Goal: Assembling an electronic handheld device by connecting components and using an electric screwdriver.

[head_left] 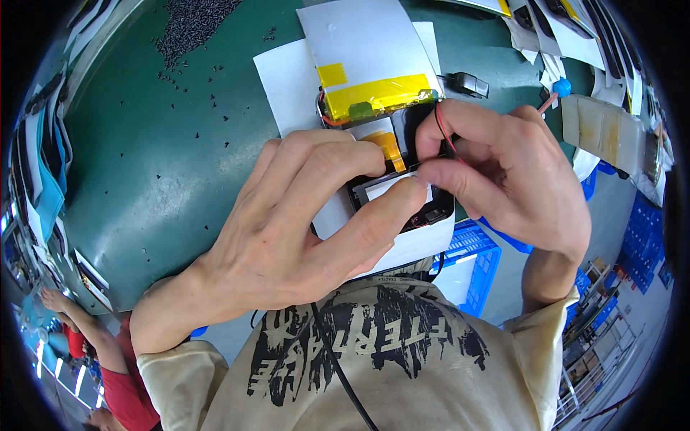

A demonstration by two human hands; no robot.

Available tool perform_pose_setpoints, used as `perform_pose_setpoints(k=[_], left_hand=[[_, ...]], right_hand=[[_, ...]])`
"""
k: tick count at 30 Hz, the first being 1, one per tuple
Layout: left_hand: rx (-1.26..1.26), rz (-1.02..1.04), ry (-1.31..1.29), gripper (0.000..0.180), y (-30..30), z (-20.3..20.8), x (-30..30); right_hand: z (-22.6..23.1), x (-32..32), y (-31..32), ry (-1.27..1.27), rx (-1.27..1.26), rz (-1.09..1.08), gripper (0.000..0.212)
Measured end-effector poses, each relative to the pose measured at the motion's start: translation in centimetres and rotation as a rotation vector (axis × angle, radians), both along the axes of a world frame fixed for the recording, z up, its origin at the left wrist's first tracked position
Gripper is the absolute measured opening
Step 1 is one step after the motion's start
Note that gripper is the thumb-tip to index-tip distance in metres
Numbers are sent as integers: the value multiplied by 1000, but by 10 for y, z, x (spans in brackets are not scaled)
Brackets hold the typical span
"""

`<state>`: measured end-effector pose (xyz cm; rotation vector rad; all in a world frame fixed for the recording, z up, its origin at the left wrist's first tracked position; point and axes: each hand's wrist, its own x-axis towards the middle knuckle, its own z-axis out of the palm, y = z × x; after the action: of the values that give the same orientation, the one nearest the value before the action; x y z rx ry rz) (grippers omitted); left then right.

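A black electronic device (407, 133) lies opened up on white sheets, an orange flat flex cable (392, 149) running across its inside. Yellow tape (388, 93) binds a flat silvery panel (359, 39) at its far side. My left hand (295, 208) steadies the device from the left, index fingertip beside the flex cable and thumb stretched over the near part. From the right, my right hand (507, 169) makes a pinch over the device, next to the flex cable's end; what sits between the fingertips is hidden. A thin red wire (443, 123) passes along the right index finger.
Many small black screws (188, 29) are heaped at the far left of the green table (144, 194), some scattered nearer. A small black part (468, 85) lies right of the panel. A blue crate (478, 269) stands below the table edge. Another person's arm (86, 327) shows at lower left.
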<state>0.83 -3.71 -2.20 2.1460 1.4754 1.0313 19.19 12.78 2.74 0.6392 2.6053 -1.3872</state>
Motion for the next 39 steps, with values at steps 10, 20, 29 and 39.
perform_pose_setpoints(k=[10, 20, 29, 39], left_hand=[[0, 2, -2, 63, 1, 0, 1], [-58, -3, 49, 55, 1, 7, 0], [-66, 9, 31, 50, 3, 10, 0], [-83, 1, 25, 47, 2, 16, -2]], right_hand=[[-10, 0, 3, 31, -180, -60, 10], [-5, 4, -10, -3, -94, -174, 6], [-8, 1, -10, -30, -229, -247, 6], [0, -3, -11, -57, -258, -296, 14]])
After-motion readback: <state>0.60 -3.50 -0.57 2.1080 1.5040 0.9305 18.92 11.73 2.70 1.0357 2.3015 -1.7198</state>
